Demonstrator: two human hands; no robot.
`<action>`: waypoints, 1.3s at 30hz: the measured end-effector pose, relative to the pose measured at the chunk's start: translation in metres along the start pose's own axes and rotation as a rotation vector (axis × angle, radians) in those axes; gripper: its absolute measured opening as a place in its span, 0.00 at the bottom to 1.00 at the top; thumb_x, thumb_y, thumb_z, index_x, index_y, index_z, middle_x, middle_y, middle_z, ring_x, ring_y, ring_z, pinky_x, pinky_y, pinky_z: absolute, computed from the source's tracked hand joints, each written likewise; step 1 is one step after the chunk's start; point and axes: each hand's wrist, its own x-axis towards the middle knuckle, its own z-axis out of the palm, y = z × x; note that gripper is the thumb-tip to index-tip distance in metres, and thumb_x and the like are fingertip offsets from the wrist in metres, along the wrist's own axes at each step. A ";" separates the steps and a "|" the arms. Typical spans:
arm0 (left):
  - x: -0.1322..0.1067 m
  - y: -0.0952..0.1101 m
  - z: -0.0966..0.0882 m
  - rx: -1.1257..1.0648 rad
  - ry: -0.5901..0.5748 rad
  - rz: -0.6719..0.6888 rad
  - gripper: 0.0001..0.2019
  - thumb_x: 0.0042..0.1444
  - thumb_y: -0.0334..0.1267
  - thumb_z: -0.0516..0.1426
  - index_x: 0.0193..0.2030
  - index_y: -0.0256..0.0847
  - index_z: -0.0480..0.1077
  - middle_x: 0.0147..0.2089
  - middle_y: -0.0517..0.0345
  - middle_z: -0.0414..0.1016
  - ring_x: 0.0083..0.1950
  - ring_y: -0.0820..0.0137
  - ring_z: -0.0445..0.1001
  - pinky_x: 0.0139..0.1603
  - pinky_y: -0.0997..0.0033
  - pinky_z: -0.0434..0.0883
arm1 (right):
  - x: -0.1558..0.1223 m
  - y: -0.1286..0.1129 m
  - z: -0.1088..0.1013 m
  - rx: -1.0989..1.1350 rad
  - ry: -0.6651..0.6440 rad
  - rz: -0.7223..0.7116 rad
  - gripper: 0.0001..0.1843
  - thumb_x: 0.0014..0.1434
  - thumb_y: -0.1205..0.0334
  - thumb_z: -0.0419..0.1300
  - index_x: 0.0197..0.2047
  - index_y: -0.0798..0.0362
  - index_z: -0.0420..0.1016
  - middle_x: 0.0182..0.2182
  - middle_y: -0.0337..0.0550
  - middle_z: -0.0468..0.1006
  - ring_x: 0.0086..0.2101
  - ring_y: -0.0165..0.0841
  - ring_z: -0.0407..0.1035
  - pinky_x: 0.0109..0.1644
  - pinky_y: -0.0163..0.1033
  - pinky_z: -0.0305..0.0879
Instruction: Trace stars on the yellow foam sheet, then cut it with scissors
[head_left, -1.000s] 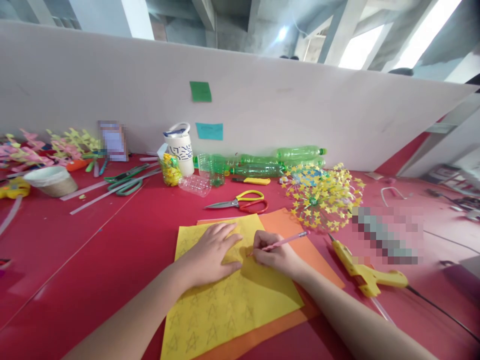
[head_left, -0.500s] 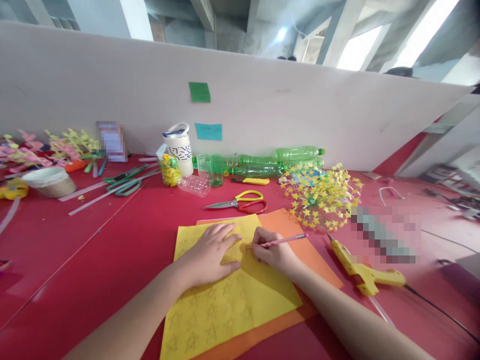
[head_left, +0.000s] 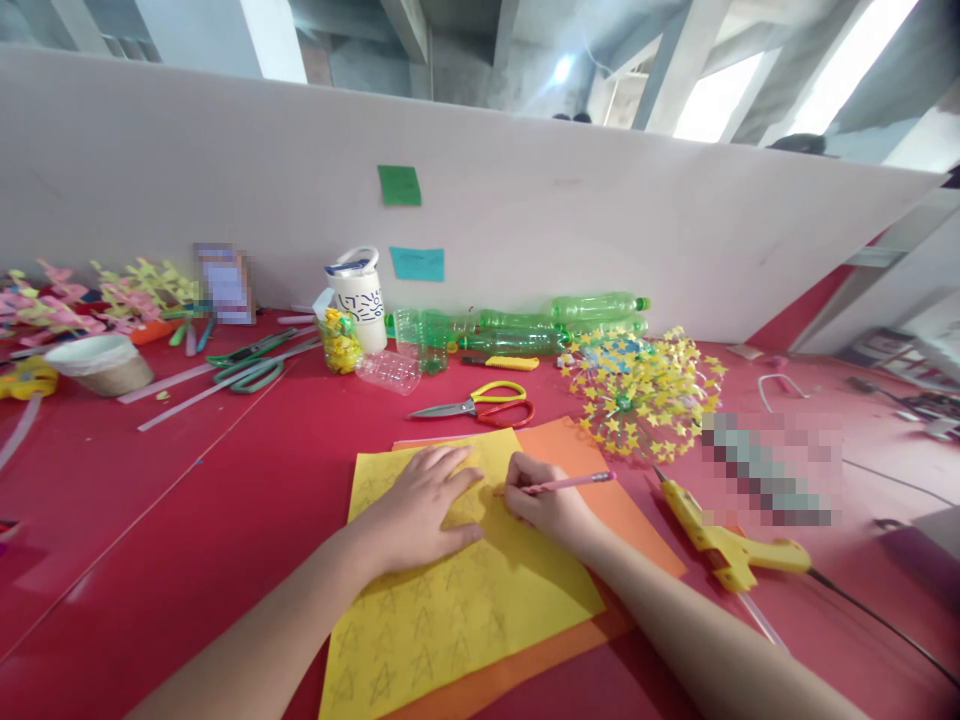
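Observation:
A yellow sheet of paper (head_left: 525, 590) with rows of pencil-drawn stars lies over an orange sheet (head_left: 637, 530). My left hand (head_left: 427, 505) rests flat on the yellow sheet, fingers spread. My right hand (head_left: 547, 500) grips a pink pencil (head_left: 574, 482), its eraser end pointing right and its tip at the paper. Beyond the sheets lie scissors (head_left: 480, 404) with one yellow and one red handle. A cluster of yellow paper stars on stems (head_left: 637, 390) stands past my right hand.
A yellow glue gun (head_left: 727, 545) lies at right with its cord trailing. Green plastic bottles (head_left: 525, 335), a yellow cutter (head_left: 512, 362) and a white tumbler (head_left: 361, 305) line the back, before a white partition (head_left: 487, 200). Green-handled scissors (head_left: 251, 372) and a tub (head_left: 97, 365) are at left.
The eraser end of the pencil has tipped slightly lower in my right hand. My left hand stays in place on the yellow sheet.

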 end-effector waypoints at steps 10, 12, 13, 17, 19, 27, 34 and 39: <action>0.000 -0.001 0.002 -0.009 0.005 -0.001 0.29 0.51 0.59 0.52 0.58 0.49 0.57 0.65 0.54 0.48 0.64 0.53 0.44 0.59 0.52 0.51 | 0.002 -0.005 -0.003 -0.060 -0.022 -0.065 0.08 0.43 0.73 0.50 0.21 0.53 0.52 0.17 0.31 0.55 0.20 0.24 0.49 0.22 0.29 0.43; 0.000 -0.001 0.002 -0.001 0.003 -0.002 0.29 0.51 0.59 0.52 0.58 0.49 0.57 0.65 0.53 0.48 0.64 0.53 0.45 0.59 0.52 0.51 | 0.001 -0.006 -0.005 -0.053 -0.043 -0.067 0.08 0.43 0.72 0.50 0.20 0.53 0.52 0.17 0.31 0.54 0.20 0.24 0.48 0.22 0.30 0.43; 0.000 -0.001 0.002 0.002 0.005 -0.002 0.29 0.52 0.58 0.52 0.58 0.49 0.57 0.65 0.53 0.48 0.64 0.54 0.45 0.59 0.52 0.51 | 0.001 -0.006 -0.005 -0.050 -0.052 -0.068 0.09 0.43 0.72 0.50 0.20 0.53 0.51 0.17 0.31 0.54 0.20 0.24 0.48 0.22 0.30 0.43; 0.000 -0.001 0.002 0.000 0.012 0.002 0.29 0.52 0.58 0.52 0.57 0.49 0.57 0.65 0.54 0.48 0.64 0.54 0.45 0.59 0.53 0.51 | 0.000 -0.006 -0.006 -0.045 -0.072 -0.078 0.09 0.43 0.72 0.51 0.20 0.53 0.52 0.17 0.31 0.55 0.20 0.24 0.48 0.22 0.30 0.43; 0.000 -0.001 0.002 -0.004 0.011 0.000 0.29 0.52 0.59 0.52 0.57 0.49 0.57 0.65 0.54 0.47 0.64 0.53 0.45 0.59 0.53 0.51 | 0.000 -0.005 -0.006 -0.043 -0.077 -0.083 0.09 0.43 0.72 0.51 0.20 0.53 0.52 0.17 0.31 0.55 0.20 0.24 0.49 0.22 0.30 0.43; 0.000 -0.001 0.002 0.005 0.009 0.000 0.28 0.52 0.58 0.52 0.57 0.49 0.57 0.65 0.54 0.47 0.64 0.55 0.45 0.59 0.54 0.51 | -0.001 -0.003 -0.004 -0.009 -0.065 -0.057 0.08 0.43 0.72 0.51 0.21 0.53 0.53 0.16 0.31 0.55 0.20 0.23 0.48 0.22 0.30 0.43; 0.000 -0.001 0.003 0.000 0.008 -0.004 0.28 0.52 0.57 0.52 0.57 0.48 0.58 0.65 0.54 0.48 0.64 0.54 0.45 0.59 0.53 0.51 | -0.003 -0.005 0.000 -0.008 -0.074 -0.044 0.06 0.47 0.70 0.52 0.23 0.53 0.56 0.17 0.31 0.57 0.20 0.23 0.50 0.22 0.29 0.44; 0.000 -0.001 0.003 0.012 0.000 -0.008 0.28 0.52 0.57 0.52 0.58 0.48 0.57 0.65 0.54 0.47 0.64 0.55 0.44 0.59 0.54 0.51 | -0.003 -0.005 0.003 -0.031 -0.054 -0.069 0.06 0.49 0.70 0.51 0.24 0.53 0.57 0.18 0.32 0.58 0.20 0.23 0.51 0.22 0.29 0.45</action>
